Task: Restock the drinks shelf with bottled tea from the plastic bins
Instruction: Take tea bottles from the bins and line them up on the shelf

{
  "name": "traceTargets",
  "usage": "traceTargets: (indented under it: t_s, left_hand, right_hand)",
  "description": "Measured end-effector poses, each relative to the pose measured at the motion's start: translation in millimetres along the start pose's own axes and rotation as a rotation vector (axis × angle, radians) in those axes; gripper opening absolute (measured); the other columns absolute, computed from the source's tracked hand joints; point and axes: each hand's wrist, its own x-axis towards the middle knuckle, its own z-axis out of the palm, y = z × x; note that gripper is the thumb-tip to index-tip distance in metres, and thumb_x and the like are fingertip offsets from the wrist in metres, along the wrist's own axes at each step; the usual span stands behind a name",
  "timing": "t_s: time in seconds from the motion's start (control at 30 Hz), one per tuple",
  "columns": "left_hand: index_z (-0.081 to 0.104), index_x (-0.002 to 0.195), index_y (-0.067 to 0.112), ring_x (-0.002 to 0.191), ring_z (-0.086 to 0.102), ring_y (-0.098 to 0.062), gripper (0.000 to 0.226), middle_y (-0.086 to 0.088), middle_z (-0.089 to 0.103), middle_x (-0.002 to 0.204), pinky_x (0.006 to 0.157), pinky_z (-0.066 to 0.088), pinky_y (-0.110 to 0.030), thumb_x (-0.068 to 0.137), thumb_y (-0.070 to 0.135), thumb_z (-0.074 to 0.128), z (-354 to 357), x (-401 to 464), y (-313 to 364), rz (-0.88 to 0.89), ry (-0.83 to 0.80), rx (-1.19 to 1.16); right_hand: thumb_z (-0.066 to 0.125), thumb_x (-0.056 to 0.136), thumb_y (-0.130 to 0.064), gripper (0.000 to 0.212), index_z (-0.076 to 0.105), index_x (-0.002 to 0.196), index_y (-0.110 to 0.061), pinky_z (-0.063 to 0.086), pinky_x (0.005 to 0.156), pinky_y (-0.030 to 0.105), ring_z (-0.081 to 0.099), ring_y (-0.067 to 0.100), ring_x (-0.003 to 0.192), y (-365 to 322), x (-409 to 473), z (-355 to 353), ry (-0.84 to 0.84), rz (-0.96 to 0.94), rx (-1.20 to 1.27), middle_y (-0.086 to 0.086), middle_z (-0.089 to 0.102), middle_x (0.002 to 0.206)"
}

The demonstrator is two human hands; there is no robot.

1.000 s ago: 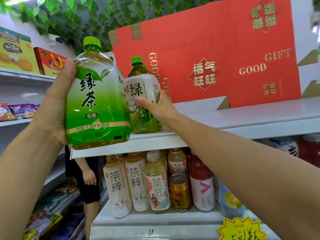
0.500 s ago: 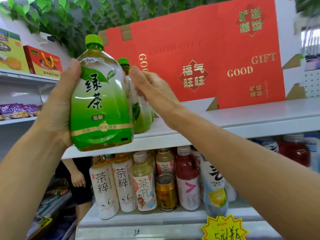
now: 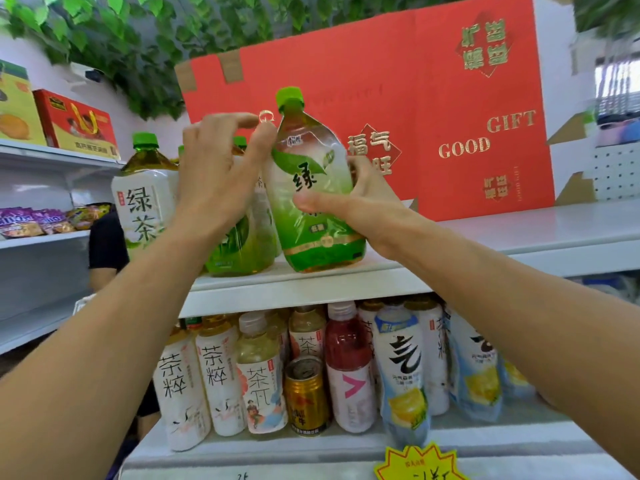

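Observation:
A large green-tea bottle (image 3: 311, 216) with a green cap and green label stands slightly tilted on the white top shelf (image 3: 502, 237). My right hand (image 3: 367, 213) grips it from the right, thumb across the label. My left hand (image 3: 218, 178) is just left of it, fingers loosely spread, fingertips touching the bottle's shoulder. Behind my left hand stands a second green-tea bottle (image 3: 242, 247), mostly hidden. A third one with a white label (image 3: 143, 202) stands at the shelf's left end.
A big red gift box (image 3: 450, 98) fills the back of the top shelf; the shelf front to the right is bare. Several smaller tea bottles and a gold can (image 3: 306, 393) crowd the lower shelf. A person in black (image 3: 104, 247) stands at left.
The green-label bottle went from my left hand, held up at left, rightward onto the top shelf. My right hand left the white-label bottles and took hold of it; my left hand let go.

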Motion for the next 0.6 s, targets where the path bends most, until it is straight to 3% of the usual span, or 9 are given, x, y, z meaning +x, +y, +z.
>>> traceTargets:
  t_s: [0.07, 0.17, 0.27, 0.47, 0.6]
  left_hand:
    - [0.053, 0.137, 0.025, 0.136, 0.037, -0.022, 0.05, -0.001, 0.05, 0.142, 0.108, 0.033, -0.045, 0.096, 0.053, 0.054, -2.0, 4.2, -8.4, 0.086, 0.026, 0.248]
    - [0.036, 0.152, 0.023, 0.148, 0.022, -0.027, 0.077, -0.005, 0.033, 0.158, 0.12, 0.021, -0.048, 0.088, 0.057, 0.065, 1.8, 8.3, -24.7, 0.031, -0.158, 0.402]
    - [0.032, 0.154, 0.022, 0.149, 0.017, -0.028, 0.09, -0.004, 0.023, 0.163, 0.123, 0.016, -0.047, 0.082, 0.054, 0.074, 4.2, 6.2, -37.5, 0.027, -0.26, 0.472]
    - [0.034, 0.153, 0.02, 0.147, 0.02, -0.03, 0.092, -0.005, 0.026, 0.161, 0.122, 0.019, -0.046, 0.078, 0.049, 0.079, 4.2, 5.6, -43.5, 0.072, -0.239, 0.551]
    - [0.035, 0.153, 0.019, 0.146, 0.021, -0.03, 0.091, -0.007, 0.027, 0.16, 0.121, 0.019, -0.046, 0.079, 0.048, 0.08, 3.9, 4.6, -42.2, 0.089, -0.227, 0.56]
  right_hand:
    - [0.093, 0.054, -0.038, 0.086, 0.043, 0.123, -0.021, 0.056, 0.088, 0.038, 0.066, 0.018, 0.102, 12.1, 4.3, -3.1, 0.037, 0.029, -0.006, 0.003, 0.063, 0.115]
    - [0.091, 0.05, -0.039, 0.095, 0.04, 0.127, -0.02, 0.056, 0.089, 0.041, 0.067, 0.018, 0.103, 24.7, 13.5, -7.1, 0.034, 0.036, 0.026, 0.004, 0.063, 0.118]
    - [0.091, 0.057, -0.037, 0.091, 0.037, 0.129, -0.022, 0.055, 0.092, 0.044, 0.065, 0.019, 0.104, 31.5, 25.1, -9.5, -0.012, 0.058, -0.005, 0.003, 0.061, 0.118]
    - [0.089, 0.068, -0.031, 0.092, 0.033, 0.139, -0.018, 0.051, 0.097, 0.045, 0.061, 0.022, 0.111, 43.1, 51.9, -7.6, -0.071, 0.142, -0.063, 0.005, 0.06, 0.124]
    - [0.088, 0.071, -0.029, 0.093, 0.029, 0.141, -0.015, 0.052, 0.085, 0.034, 0.059, 0.022, 0.112, 44.7, 58.7, -3.1, -0.072, 0.19, -0.08, 0.005, 0.058, 0.124]
